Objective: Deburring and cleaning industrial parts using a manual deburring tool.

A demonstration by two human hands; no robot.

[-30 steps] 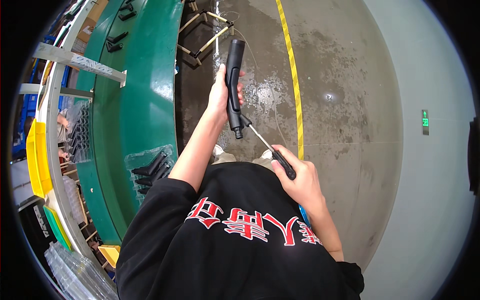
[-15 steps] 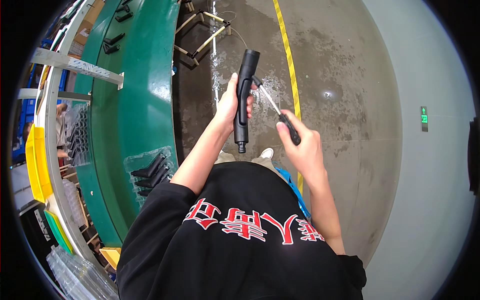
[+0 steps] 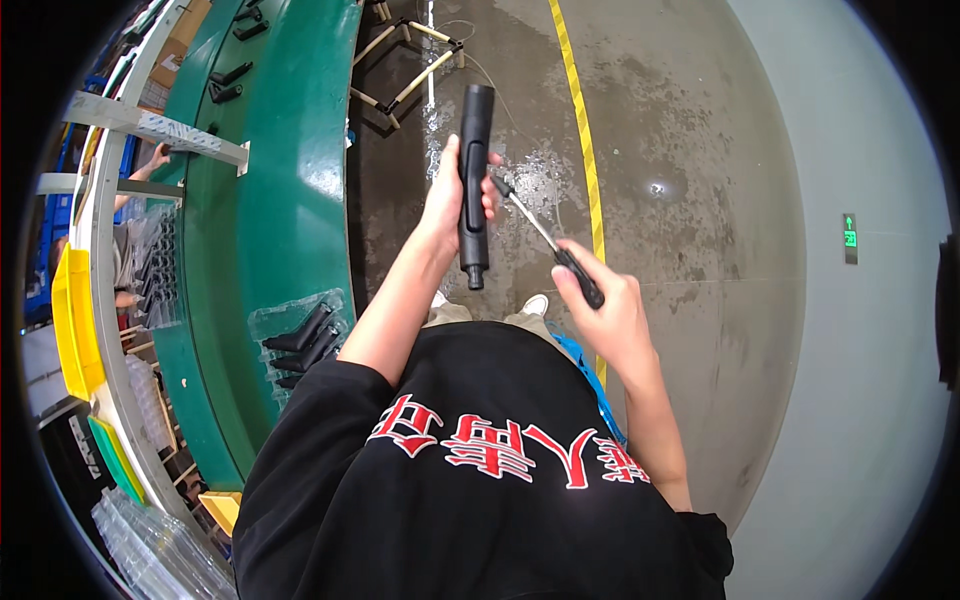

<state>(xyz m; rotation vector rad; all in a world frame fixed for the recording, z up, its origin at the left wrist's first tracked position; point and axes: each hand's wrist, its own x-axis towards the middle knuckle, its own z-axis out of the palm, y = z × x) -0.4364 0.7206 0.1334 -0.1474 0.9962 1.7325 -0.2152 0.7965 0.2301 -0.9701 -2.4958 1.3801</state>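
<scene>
My left hand (image 3: 443, 207) is closed around a black tubular plastic part (image 3: 477, 115), which stands nearly upright in view, its wide end away from me and a narrow stepped nozzle toward me. A long recess shows along its side. In my right hand (image 3: 615, 312) is a black-handled tool with a thin metal shaft (image 3: 532, 218). Its small black tip lies just right of the part, near my left fingertips; I cannot tell whether they touch.
To the left runs a green conveyor or bench (image 3: 290, 210) with a clear plastic tray (image 3: 262, 325) of black parts and more black parts (image 3: 228, 92) farther off. A metal frame (image 3: 150, 130) crosses over it. A frame of pale rods (image 3: 425, 80) stands on the wet floor. Another person's arm (image 3: 150, 170) shows far left.
The black part has shifted left and turned slightly more upright in my left hand. The tool's tip has moved left and nearer me. Another person's arm has appeared beyond the bench.
</scene>
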